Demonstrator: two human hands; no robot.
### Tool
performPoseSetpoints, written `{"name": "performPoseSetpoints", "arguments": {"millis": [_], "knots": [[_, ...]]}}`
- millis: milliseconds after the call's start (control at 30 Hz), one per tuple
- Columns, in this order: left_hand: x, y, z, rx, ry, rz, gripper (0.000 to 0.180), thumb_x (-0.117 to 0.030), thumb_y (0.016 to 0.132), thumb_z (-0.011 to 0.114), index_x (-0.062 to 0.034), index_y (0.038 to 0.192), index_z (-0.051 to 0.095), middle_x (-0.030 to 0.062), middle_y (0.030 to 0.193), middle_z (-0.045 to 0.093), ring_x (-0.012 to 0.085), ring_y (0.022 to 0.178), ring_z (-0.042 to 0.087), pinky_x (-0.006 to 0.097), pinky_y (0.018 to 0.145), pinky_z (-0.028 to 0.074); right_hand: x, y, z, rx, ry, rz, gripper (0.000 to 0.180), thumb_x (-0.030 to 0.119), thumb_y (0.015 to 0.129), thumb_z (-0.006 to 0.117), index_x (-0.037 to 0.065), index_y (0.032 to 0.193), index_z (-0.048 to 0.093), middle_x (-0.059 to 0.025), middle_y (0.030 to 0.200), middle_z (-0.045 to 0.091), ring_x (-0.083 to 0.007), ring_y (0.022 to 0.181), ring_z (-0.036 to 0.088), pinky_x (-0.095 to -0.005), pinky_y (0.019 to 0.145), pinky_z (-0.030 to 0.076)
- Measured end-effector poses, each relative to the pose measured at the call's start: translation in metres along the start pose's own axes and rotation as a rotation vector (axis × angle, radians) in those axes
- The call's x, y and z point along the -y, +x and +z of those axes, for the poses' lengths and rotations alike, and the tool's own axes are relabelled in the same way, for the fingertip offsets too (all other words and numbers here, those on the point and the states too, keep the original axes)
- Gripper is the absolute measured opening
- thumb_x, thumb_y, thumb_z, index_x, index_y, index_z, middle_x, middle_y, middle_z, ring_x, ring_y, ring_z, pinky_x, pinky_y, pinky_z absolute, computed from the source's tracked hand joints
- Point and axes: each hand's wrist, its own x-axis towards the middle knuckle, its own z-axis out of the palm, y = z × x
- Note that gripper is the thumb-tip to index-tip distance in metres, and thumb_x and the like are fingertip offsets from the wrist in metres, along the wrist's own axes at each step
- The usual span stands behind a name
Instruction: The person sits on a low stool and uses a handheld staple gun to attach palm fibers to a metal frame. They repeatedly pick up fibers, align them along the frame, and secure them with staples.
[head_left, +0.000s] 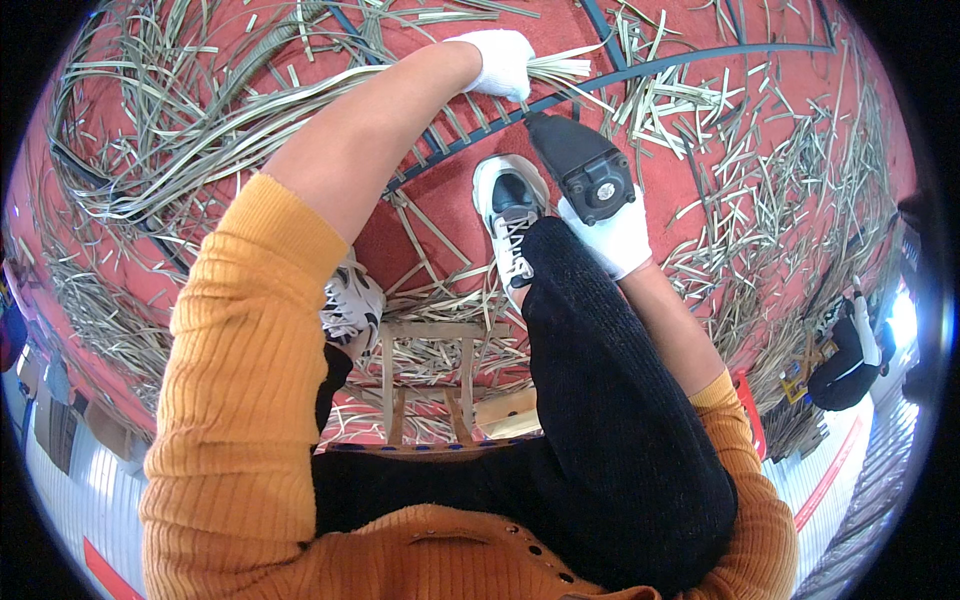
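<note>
My left hand [503, 58], in a white glove, reaches far forward and grips a bundle of pale flat cane strips [562, 68] against a dark curved metal rod [680, 62] on the red floor. My right hand [615, 238], also gloved in white, holds a black power tool [583, 167] whose nose points at the same rod just below my left hand. My orange sleeves, black trousers and white sneakers [508, 215] fill the middle of the view.
Loose cane strips [180, 150] lie scattered in heaps over the red floor [860, 130]. A low wooden stool frame [430, 375] sits under my legs. Another person in dark clothes [850, 350] crouches at the right edge.
</note>
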Motion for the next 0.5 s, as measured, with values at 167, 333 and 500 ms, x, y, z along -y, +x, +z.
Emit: {"name": "performPoseSetpoints", "arguments": {"millis": [167,333,500], "knots": [[0.003,0.002,0.001,0.018,0.001,0.010,0.035,-0.022,0.075,0.066,-0.0020,0.103,0.075,0.0210,0.091,0.072,0.0306,0.078,0.070,0.039,0.073,0.056,0.002,0.003,0.002,-0.040,-0.002,-0.014,0.024,0.021,0.076,0.077,0.004,0.091,0.068,-0.0099,0.082,0.072,-0.0244,0.076,0.071,-0.0359,0.070,0.056],[0.004,0.001,0.003,-0.018,0.024,0.037,0.036,-0.024,0.074,0.067,-0.0015,0.101,0.074,0.0215,0.092,0.071,0.0332,0.081,0.070,0.040,0.076,0.055,0.004,0.009,0.004,-0.080,-0.034,-0.037,0.023,0.025,0.075,0.078,0.006,0.084,0.070,-0.0147,0.076,0.071,-0.0320,0.076,0.072,-0.0381,0.066,0.056],[0.012,-0.009,-0.009,-0.062,-0.139,0.097,0.041,-0.036,0.084,0.064,-0.0013,0.103,0.072,0.0206,0.096,0.070,0.0329,0.090,0.067,0.039,0.084,0.052,0.005,0.011,0.001,-0.119,0.011,0.016,0.028,0.030,0.076,0.077,0.006,0.087,0.071,-0.0159,0.081,0.072,-0.0334,0.080,0.072,-0.0406,0.068,0.056]]}}
